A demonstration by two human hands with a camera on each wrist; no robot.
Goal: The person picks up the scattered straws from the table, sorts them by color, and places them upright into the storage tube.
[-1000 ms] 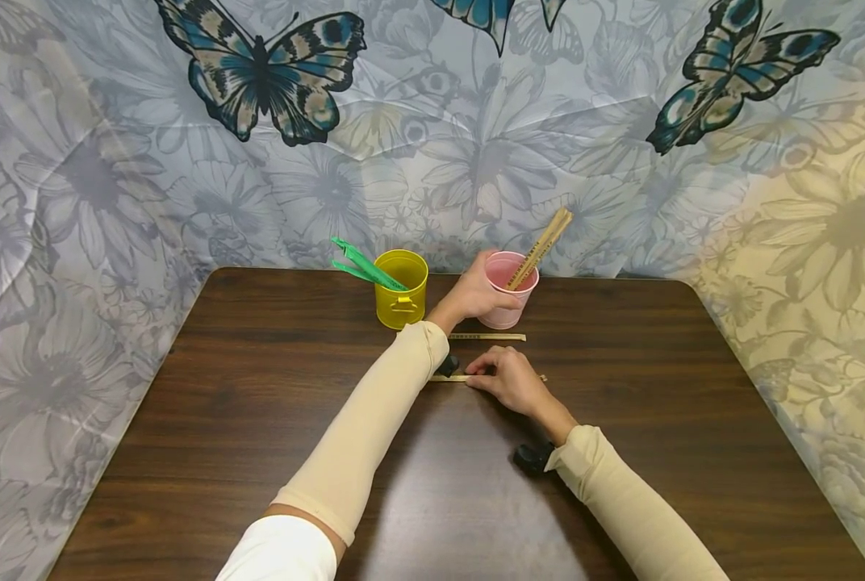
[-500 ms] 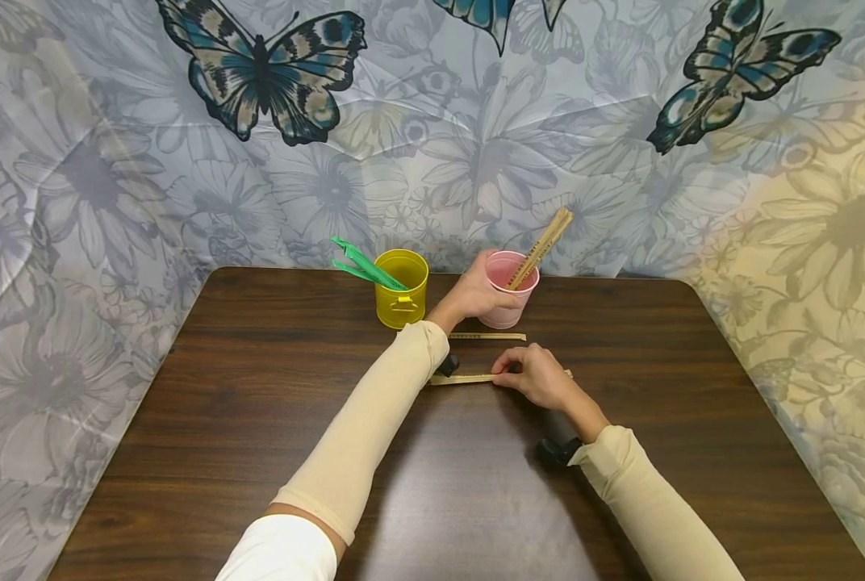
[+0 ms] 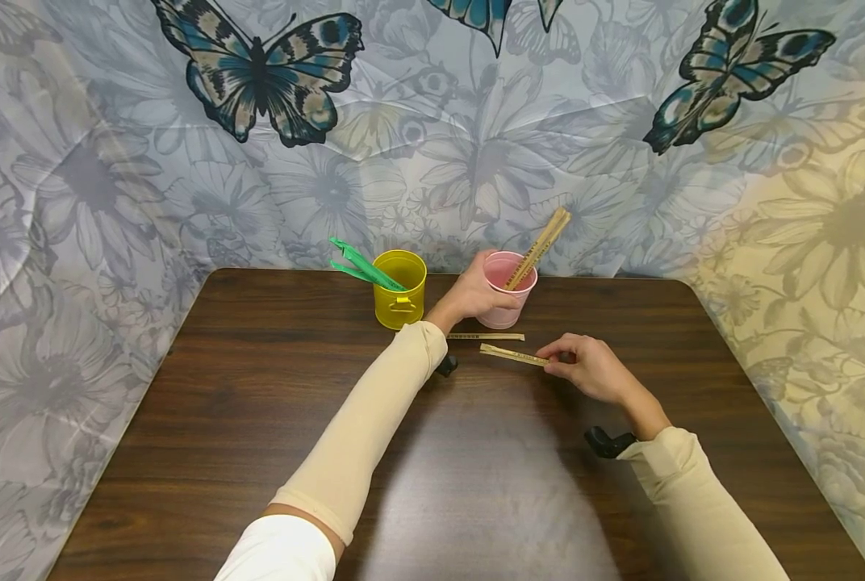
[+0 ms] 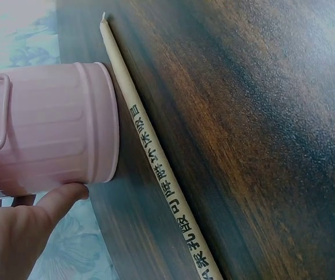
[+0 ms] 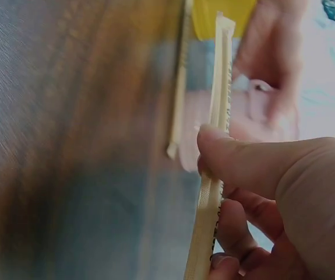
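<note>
My left hand (image 3: 474, 292) grips the small pink bucket (image 3: 496, 318) from its left side, the thumb along its front. Two or more paper-wrapped straws (image 3: 541, 244) lean out of this bucket to the right. Between thumb and fingers my right hand (image 3: 594, 367) pinches another wrapped straw (image 3: 508, 353), raised off the table. The right wrist view shows this straw (image 5: 205, 221) running through the fingertips, printing along its side. One more wrapped straw (image 4: 155, 160) with dark printed characters lies on the table before the bucket, partly hidden by my left arm in the head view.
A yellow bucket (image 3: 399, 313) stands left of the pink one, with green wrapped sticks (image 3: 363, 262) leaning out leftward. Both buckets are near the back edge of the brown wooden table (image 3: 258, 420). Behind it hangs a butterfly-patterned cloth (image 3: 374, 177).
My right hand has drawn the wrapped straw to the right and lifted it off the table, its left end now clear of my left arm. My left hand stays on the pink bucket.
</note>
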